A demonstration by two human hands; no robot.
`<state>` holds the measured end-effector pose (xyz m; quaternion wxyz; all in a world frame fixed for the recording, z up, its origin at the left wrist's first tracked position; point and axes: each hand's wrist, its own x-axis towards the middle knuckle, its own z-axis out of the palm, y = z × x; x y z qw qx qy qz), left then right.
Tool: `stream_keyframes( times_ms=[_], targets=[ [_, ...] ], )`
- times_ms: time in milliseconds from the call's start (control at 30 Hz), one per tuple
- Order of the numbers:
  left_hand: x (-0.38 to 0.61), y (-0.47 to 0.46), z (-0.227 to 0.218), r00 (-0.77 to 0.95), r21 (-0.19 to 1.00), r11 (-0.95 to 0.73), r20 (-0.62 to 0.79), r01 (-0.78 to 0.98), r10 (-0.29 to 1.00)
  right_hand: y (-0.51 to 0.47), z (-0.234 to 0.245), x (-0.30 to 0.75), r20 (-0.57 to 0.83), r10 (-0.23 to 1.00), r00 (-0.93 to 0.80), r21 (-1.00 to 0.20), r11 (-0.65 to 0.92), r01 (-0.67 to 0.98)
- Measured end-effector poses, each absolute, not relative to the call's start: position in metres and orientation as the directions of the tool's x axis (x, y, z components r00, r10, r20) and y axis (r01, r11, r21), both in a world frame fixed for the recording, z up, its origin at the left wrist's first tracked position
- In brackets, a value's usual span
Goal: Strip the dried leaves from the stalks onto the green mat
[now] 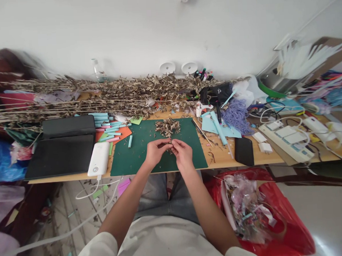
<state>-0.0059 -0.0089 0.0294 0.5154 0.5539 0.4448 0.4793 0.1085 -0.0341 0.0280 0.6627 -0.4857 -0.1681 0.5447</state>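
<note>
Over the green cutting mat (126, 157), my left hand (156, 152) and my right hand (183, 153) meet at the fingertips. Both hands are closed in a pinch on small brown bits of dried leaf (170, 151), mostly hidden by the fingers. Just beyond them a loose pile of crumpled dried leaves (167, 127) lies on the mat. A short light-blue paper tube (130, 141) rests on the mat to the left of my left hand. Small leaf crumbs are scattered around.
Long dried leafy stalks (123, 93) stretch along the back. On the left are a black tablet (60, 153), a white power bank (98, 158) and several rolled paper tubes (110, 131). Purple yarn (238, 117), a black phone (243, 151) and a power strip (286, 141) lie right. A red bag (293, 217) stands below.
</note>
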Motion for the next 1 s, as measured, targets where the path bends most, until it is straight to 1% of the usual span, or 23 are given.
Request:
stream_keyframes(
  times_ms=[67,167,300,400,467,567,633,700,833,900,1000],
  targets=[
    [-0.006,-0.012,0.028,0.143,0.999,-0.052,0.05,0.015,0.988,-0.035,0.025,0.105,-0.302,0.873,0.383,-0.835,-0.048,-0.548],
    [-0.01,-0.013,0.028,0.136,0.992,-0.091,0.079,0.09,0.988,-0.036,0.024,0.105,-0.249,0.877,0.411,-0.88,-0.028,-0.475],
    [-0.015,-0.01,0.031,0.2,0.966,-0.177,0.139,0.189,0.97,-0.036,0.028,0.113,-0.158,0.908,0.388,-0.954,-0.039,-0.298],
    [-0.016,-0.007,0.032,0.243,0.95,-0.223,0.168,0.22,0.955,-0.036,0.032,0.119,-0.104,0.926,0.363,-0.982,-0.038,-0.186],
    [-0.015,-0.006,0.032,0.232,0.949,-0.226,0.174,0.218,0.957,-0.036,0.034,0.121,-0.124,0.933,0.337,-0.98,-0.062,-0.188],
    [-0.013,-0.008,0.031,0.218,0.95,-0.23,0.183,0.213,0.959,-0.036,0.034,0.122,-0.205,0.929,0.309,-0.951,-0.114,-0.287],
    [-0.013,-0.01,0.032,0.265,0.949,-0.247,0.191,0.197,0.945,-0.037,0.034,0.122,-0.241,0.919,0.313,-0.927,-0.122,-0.354],
    [-0.014,-0.012,0.033,0.321,0.958,-0.244,0.185,0.153,0.929,-0.037,0.034,0.12,-0.244,0.912,0.33,-0.918,-0.107,-0.383],
    [-0.014,-0.01,0.03,0.293,0.977,-0.196,0.165,0.08,0.942,-0.037,0.031,0.12,-0.199,0.919,0.341,-0.937,-0.077,-0.342],
    [-0.014,-0.007,0.027,0.271,0.981,-0.179,0.153,0.076,0.951,-0.037,0.028,0.122,-0.195,0.931,0.307,-0.944,-0.094,-0.316],
    [-0.016,-0.001,0.023,0.245,0.99,-0.114,0.09,0.086,0.965,-0.035,0.025,0.128,-0.182,0.95,0.252,-0.958,-0.113,-0.263]
  ],
)
